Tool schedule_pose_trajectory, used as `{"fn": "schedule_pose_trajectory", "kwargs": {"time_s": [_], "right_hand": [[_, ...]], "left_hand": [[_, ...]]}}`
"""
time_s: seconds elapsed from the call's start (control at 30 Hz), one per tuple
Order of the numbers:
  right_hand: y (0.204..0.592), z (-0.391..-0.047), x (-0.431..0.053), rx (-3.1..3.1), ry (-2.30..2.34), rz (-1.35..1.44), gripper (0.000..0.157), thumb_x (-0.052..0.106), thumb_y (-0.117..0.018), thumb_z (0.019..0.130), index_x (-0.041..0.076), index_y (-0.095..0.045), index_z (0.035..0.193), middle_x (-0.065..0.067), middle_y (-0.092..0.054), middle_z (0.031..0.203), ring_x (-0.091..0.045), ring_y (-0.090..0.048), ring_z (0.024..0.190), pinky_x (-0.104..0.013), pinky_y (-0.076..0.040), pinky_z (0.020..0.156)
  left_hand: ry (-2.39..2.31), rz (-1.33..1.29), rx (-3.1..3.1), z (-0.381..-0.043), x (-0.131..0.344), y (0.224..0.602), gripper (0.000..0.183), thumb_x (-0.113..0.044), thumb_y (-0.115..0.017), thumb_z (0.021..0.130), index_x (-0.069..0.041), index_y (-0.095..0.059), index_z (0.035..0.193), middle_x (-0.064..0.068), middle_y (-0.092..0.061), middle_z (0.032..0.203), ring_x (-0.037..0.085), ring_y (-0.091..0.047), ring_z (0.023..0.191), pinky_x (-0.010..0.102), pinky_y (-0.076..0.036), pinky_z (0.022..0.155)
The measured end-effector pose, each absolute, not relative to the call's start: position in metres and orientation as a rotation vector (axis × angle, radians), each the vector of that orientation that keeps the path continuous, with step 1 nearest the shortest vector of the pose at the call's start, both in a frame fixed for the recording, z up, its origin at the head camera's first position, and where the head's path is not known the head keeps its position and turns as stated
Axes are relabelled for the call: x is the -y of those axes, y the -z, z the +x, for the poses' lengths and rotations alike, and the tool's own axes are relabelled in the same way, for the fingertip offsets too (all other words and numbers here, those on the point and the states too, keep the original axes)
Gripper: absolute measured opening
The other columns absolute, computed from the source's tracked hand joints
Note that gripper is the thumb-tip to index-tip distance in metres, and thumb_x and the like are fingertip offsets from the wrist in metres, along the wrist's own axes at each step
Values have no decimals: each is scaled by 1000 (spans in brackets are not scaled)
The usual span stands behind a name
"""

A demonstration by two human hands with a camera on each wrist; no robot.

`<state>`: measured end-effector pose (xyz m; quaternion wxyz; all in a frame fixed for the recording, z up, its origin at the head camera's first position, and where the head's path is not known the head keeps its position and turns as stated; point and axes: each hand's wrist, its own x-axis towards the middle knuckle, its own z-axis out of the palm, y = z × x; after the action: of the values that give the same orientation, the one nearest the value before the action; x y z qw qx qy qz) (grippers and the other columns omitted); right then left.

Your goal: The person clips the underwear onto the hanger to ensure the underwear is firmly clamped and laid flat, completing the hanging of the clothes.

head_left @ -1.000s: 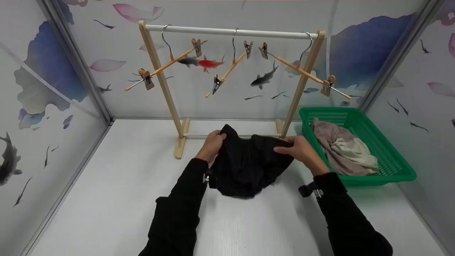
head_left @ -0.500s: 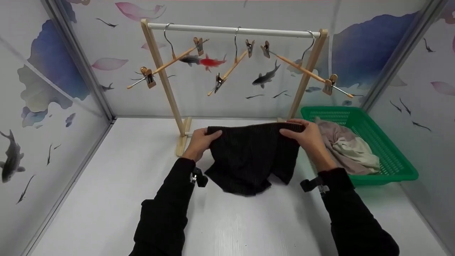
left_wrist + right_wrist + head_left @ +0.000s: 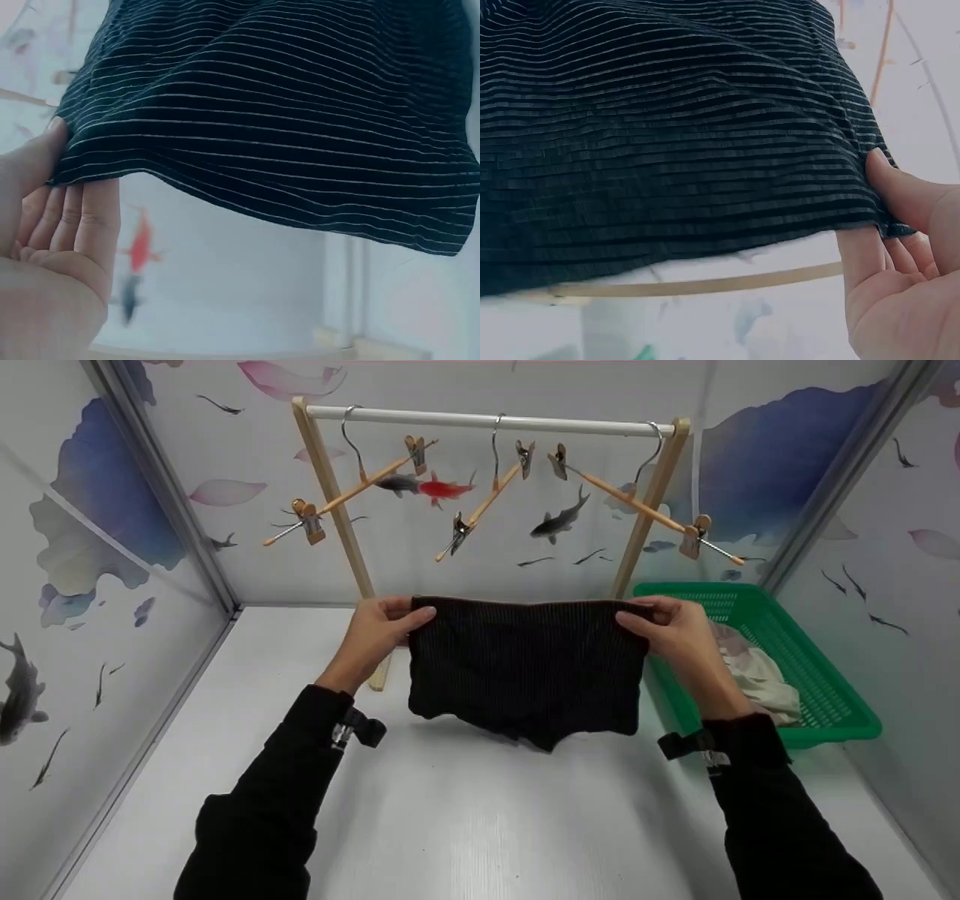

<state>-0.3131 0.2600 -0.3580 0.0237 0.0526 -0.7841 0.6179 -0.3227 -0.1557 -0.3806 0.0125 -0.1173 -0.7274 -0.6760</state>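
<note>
Black shorts with thin pale stripes hang spread out flat between the two hands, above the white tabletop. At the left end of their top edge, the left hand pinches the corner, thumb in front and fingers behind. The right hand grips the opposite corner the same way. Close up in the left wrist view, the striped cloth runs out from the thumb. In the right wrist view the shorts' edge is drawn taut from the other thumb.
Behind the shorts stands a wooden rack with a white rail. From it hang three clip hangers, left, middle and right. A green basket with crumpled pinkish and cream cloth sits at the right.
The hands have moved apart and slightly up, still gripping the shorts. The bunched shorts have opened out into a wide, flat shape with a straight top edge.
</note>
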Motion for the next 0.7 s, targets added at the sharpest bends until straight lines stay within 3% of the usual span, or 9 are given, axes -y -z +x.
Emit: {"fn": "schedule_pose_trajectory", "kwargs": {"time_s": [0.37,0.53,0.7], "right_hand": [[328,-285,-258,2645,-1751,304,48,36,-77,90,4,-70,125,-6,-76,103,-18,-72,89,-32,-60,75],[338,-292,-257,2832,-1671,317,45,28,-75,95,-1,-67,128,-6,-76,101,-14,-71,87,-31,-60,74],[377,-308,-249,2875,-1642,425,37,16,-70,98,-7,-65,127,-14,-71,104,-14,-69,85,-35,-61,70]], "left_hand": [[2136,-433,2360,-280,177,343,31,-20,-77,93,3,-72,113,14,-74,99,21,-73,84,37,-61,71],[2182,-402,2443,-281,181,361,28,-14,-75,94,6,-70,113,15,-74,99,22,-74,84,39,-61,70],[2084,-428,2570,-292,188,397,24,-12,-74,95,7,-69,109,13,-71,97,21,-71,85,38,-61,71]]}}
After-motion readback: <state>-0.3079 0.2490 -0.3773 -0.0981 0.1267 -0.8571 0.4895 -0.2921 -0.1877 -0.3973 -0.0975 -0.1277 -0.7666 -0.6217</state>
